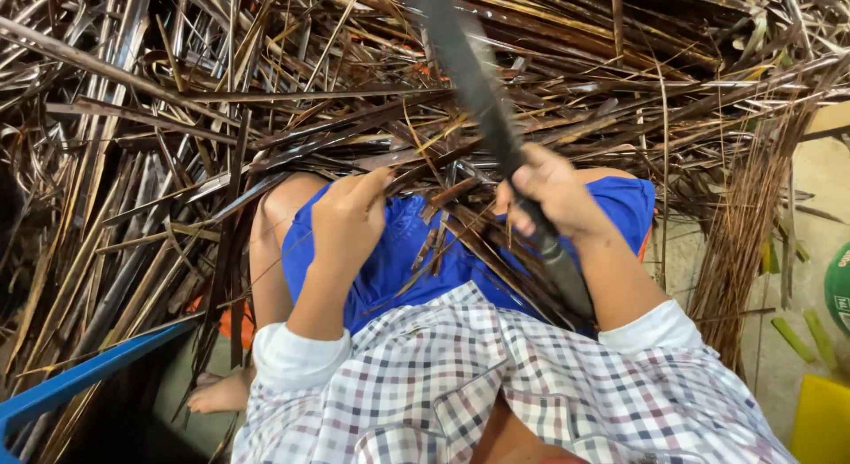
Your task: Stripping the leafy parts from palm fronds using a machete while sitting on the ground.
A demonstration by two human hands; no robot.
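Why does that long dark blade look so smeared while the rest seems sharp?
In the head view, the blade in the right hand is streaked with motion blur, its upper end softest; the left hand, the dry leaf strips and the checked shirt stay crisp. Light is even, with deep shadow at lower left; straight strips bow slightly near the edges from the wide lens.

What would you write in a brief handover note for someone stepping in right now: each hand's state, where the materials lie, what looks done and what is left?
Right hand: closed on the handle of a long dark blade, which points up and away.
Left hand: gripping dry brown leaf strips that lie across the lap.
A big pile of dry fronds lies in front and to the left; a bundle of thin sticks leans at the right.
Done: the thin sticks look already stripped.
Left: most of the pile looks unworked.
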